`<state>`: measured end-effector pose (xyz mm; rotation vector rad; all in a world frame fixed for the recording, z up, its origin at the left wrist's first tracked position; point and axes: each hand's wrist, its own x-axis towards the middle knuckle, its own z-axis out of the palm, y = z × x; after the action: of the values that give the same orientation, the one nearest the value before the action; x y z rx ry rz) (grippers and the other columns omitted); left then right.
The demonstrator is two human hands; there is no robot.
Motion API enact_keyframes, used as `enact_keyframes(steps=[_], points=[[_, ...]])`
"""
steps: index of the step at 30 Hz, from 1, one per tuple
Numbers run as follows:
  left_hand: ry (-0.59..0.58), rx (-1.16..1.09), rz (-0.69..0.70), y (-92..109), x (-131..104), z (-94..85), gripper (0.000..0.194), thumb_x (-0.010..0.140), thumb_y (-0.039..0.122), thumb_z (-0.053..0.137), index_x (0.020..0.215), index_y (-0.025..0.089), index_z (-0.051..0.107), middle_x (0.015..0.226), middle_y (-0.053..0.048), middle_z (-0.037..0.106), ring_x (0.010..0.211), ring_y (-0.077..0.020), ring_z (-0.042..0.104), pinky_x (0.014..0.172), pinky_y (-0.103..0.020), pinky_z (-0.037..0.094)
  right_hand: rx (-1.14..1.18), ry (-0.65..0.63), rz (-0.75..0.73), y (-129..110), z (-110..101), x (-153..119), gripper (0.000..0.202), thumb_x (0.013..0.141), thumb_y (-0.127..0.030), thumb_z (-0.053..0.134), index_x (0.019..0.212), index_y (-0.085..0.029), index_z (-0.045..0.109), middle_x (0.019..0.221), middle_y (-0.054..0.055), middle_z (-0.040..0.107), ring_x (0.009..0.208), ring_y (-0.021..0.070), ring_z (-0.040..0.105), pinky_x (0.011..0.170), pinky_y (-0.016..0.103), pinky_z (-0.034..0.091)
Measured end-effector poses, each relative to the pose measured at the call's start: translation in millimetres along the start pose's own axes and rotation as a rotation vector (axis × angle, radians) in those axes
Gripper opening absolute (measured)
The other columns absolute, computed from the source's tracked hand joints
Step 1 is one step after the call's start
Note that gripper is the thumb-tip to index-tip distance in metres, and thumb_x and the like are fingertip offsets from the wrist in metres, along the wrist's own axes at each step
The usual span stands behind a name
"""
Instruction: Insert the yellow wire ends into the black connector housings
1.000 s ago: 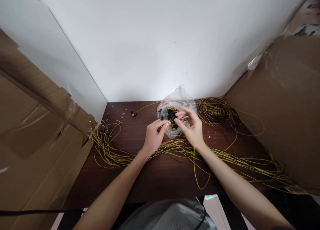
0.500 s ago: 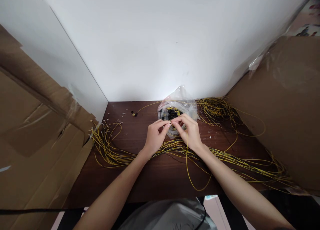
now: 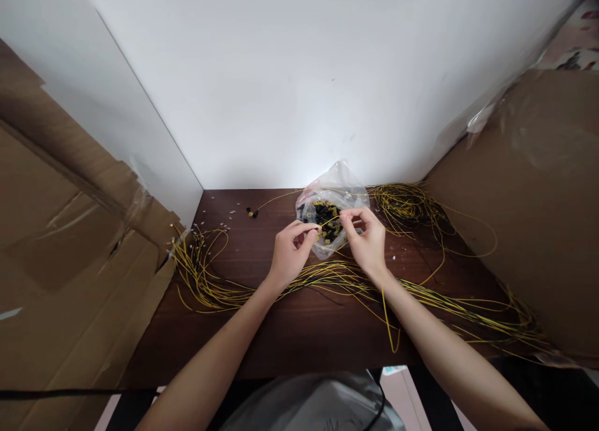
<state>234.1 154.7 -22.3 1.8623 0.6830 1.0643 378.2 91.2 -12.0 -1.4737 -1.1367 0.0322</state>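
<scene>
**L hand (image 3: 291, 251) & R hand (image 3: 369, 239) pinch 1 yellow wire (image 3: 330, 221) over plastic bag (image 3: 344, 180)**

L thumb + fingertips grip the wire's end; R thumb + fingertips hold it a bit further along, so a short span crosses the gap btwn the hands, above the front of the bag's mouth. Whether L fingertips also hide a small part: can't tell. Two-point pinch prob. keeps the thin wire steady & straight. Slack hangs as a narrow loop by R wrist, prob. so it doesn't tug.

Bag sits at the back of the table (image 3: 299, 350), mouth spread toward the person, prob. for easy reach to the black & yellow parts (image 3: 326, 214) inside. Long wire bundle (image 3: 327, 271) runs L–R across the table, passing under the forearms; laid lengthwise presumably to limit snarls. Wire tangle (image 3: 405, 201) lies R of the bag, apart from the bundle; one strand leads L behind the bag's mouth to a small black-yellow cluster (image 3: 253, 213).

Counts: 2 hands, 1 wire btwn them, 1 bag, 1 bundle, 1 tangle, 1 small cluster outside the bag. Cardboard ×2: L sheet (image 3: 70, 244), R sheet (image 3: 524, 219). Parts in bag + strands: many, overlapping, no exact no. White bits (image 3: 233, 212) on back L of table: several, too tiny to count.
</scene>
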Motion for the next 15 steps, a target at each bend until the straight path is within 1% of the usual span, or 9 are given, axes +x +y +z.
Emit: enact_keyframes(steps=[2, 7, 15], points=[[0.0, 0.003, -0.002, -0.2, 0.1, -0.3, 0.022, 0.082, 0.028, 0.053, 0.092, 0.016, 0.068, 0.082, -0.005, 0.06, 0.073, -0.0133, 0.055, 0.056, -0.02, 0.043, 0.017, -0.027, 0.004, 0.0, 0.0, 0.0, 0.015, 0.083, -0.029, 0.052, 0.084, -0.018, 0.062, 0.082, 0.004, 0.062, 0.071, 0.0151, 0.057, 0.065, 0.028, 0.045], [-0.003, 0.018, 0.01, -1.7, 0.4, -0.9, 0.021, 0.082, 0.027, 0.053, 0.092, 0.016, 0.068, 0.08, -0.004, 0.059, 0.071, -0.0127, 0.055, 0.058, -0.021, 0.043, 0.054, -0.151, -0.026, -4.1, 1.3, -1.3, 0.019, 0.082, -0.028, 0.053, 0.097, -0.019, 0.062, 0.081, 0.003, 0.065, 0.071, 0.0151, 0.059, 0.067, 0.03, 0.047], [-0.008, 0.041, 0.036, -2.6, 1.1, -0.2, 0.018, 0.082, 0.024, 0.053, 0.087, 0.015, 0.068, 0.078, -0.004, 0.059, 0.071, -0.0127, 0.054, 0.059, -0.021, 0.041, 0.063, -0.275, -0.101, -5.9, 3.3, -3.8, 0.022, 0.083, -0.027, 0.053, 0.103, -0.02, 0.061, 0.086, 0.004, 0.064, 0.078, 0.0151, 0.059, 0.069, 0.03, 0.047]])
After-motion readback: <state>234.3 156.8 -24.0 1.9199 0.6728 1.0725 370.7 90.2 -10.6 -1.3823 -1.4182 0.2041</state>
